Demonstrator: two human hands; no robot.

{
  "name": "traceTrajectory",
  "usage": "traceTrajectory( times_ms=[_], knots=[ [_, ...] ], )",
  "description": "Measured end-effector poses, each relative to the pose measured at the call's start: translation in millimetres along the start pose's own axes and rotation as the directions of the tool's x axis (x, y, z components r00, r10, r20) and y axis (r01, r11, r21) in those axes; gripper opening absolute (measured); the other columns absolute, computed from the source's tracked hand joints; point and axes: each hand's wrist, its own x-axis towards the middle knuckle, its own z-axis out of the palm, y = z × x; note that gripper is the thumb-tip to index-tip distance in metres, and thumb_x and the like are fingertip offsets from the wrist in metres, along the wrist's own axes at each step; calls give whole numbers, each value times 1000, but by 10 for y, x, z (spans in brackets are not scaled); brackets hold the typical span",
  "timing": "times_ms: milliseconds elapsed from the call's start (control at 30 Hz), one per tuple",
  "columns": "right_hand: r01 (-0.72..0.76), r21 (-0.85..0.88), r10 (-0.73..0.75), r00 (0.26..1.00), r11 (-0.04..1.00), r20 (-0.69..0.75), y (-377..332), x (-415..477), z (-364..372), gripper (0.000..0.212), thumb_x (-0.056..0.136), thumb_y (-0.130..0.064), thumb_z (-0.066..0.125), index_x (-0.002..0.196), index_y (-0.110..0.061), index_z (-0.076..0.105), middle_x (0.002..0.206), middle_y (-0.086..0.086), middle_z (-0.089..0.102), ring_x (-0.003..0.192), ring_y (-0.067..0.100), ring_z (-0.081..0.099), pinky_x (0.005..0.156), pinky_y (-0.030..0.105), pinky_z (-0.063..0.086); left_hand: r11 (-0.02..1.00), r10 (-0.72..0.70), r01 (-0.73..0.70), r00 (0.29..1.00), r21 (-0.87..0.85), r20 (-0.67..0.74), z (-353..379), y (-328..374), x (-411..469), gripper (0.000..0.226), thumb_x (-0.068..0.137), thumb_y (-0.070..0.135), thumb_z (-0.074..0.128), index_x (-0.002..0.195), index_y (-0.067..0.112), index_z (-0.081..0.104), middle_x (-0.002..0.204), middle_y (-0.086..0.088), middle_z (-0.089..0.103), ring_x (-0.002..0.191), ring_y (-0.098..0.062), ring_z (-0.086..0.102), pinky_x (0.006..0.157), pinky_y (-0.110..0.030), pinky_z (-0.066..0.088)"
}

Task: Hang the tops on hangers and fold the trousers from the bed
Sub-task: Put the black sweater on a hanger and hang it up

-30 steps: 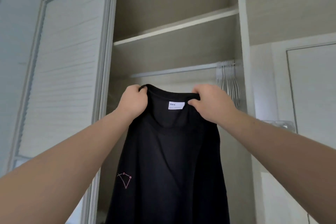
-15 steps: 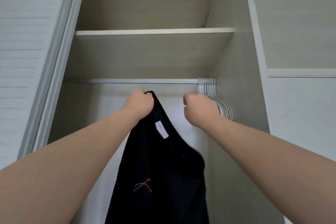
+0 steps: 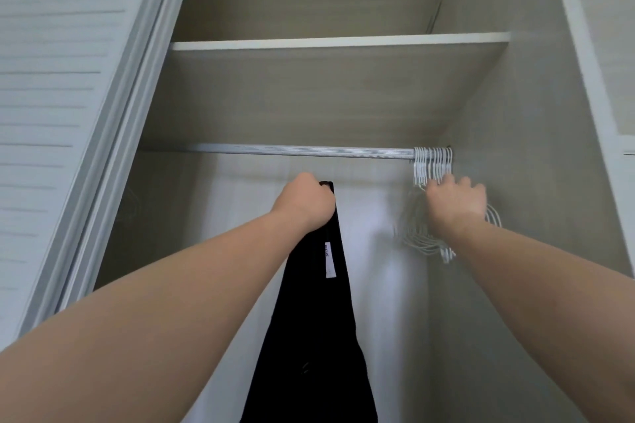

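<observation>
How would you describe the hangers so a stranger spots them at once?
In the wardrobe, follow the silver rail under the shelf to its right end. The hangers bunch there at the right hand: thin and white, unlike the black top in the left hand.

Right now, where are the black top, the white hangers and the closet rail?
closet rail (image 3: pixel 292 150): head view, on its bare middle stretch.
white hangers (image 3: pixel 433 161): head view, on the hooks bunched at the rail's right end.
black top (image 3: pixel 309 336): head view, on the middle of the hanging fabric.
</observation>
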Motion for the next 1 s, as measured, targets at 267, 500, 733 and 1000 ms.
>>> traceTrajectory(
  times_ms=[267, 500, 733, 1000],
  knots=[
    [-21, 175, 28, 999, 984, -38, 237, 174, 103, 35, 90, 4, 43, 119, -8, 59, 120, 15, 68, 109, 39, 66, 73, 35, 41, 1000, -12, 11, 1000, -26, -19, 91, -87, 69, 28, 100, 19, 44, 74, 10, 47, 71, -7, 52, 69, -29, 49, 60, -31, 35],
    [-79, 452, 140, 985, 889, -104, 343, 196, -39, 26, 94, 5, 34, 117, -2, 45, 119, 28, 62, 109, 47, 62, 82, 46, 48, 1000, -20, 19, 1000, -25, -22, 167, -13, -3, 31, 102, 22, 45, 74, 9, 48, 73, -7, 54, 74, -32, 54, 61, -32, 37],
    [-109, 789, 208, 978, 605, -24, 432, -223, -517, 16, 92, 2, 44, 105, -6, 39, 113, 29, 57, 95, 45, 55, 76, 39, 38, 998, 37, -41, 996, -44, -86, 58, 196, -141, 36, 103, 26, 43, 69, 13, 44, 67, -5, 51, 67, -31, 50, 58, -33, 33],
    [-2, 906, 300, 944, 423, -138, 850, -1279, -734, 25, 101, -14, 45, 100, -11, 70, 63, -3, 51, 65, 23, 48, 64, 29, 30, 988, 144, -151, 975, -28, -169, 3, 490, -554, 36, 102, 28, 47, 68, 13, 47, 65, -4, 53, 62, -25, 49, 51, -31, 29]
  ],
)
